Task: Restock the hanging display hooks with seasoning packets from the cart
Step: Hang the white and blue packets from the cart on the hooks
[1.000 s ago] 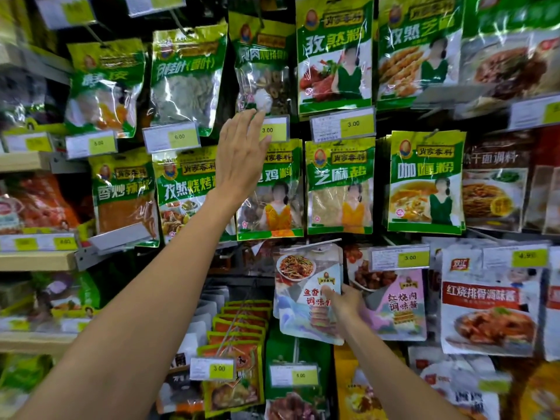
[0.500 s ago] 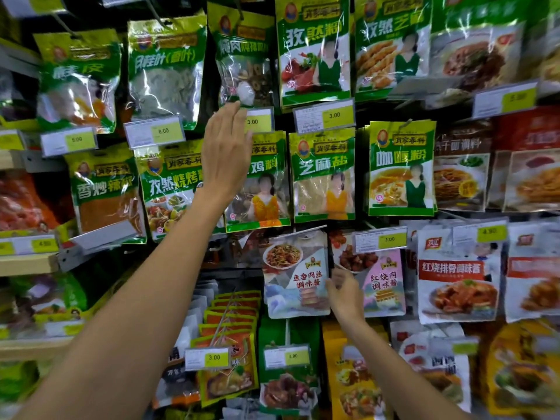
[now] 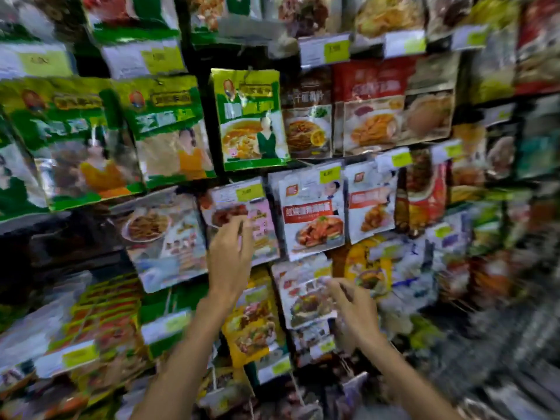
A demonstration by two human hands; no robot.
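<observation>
Both bare arms reach up from the bottom of the frame.
The left hand is raised at centre, fingers loosely spread and upright; the right hand sits lower right, fingers curled forward, blurred.

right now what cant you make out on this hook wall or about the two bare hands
- Head view, motion blur: yellow price tags unreadable.
- Left hand covers part of the pink sauce packet; grip unclear.
- Right hand at the white meat-picture packet; hold unclear.
- Cart: out of frame.
</observation>
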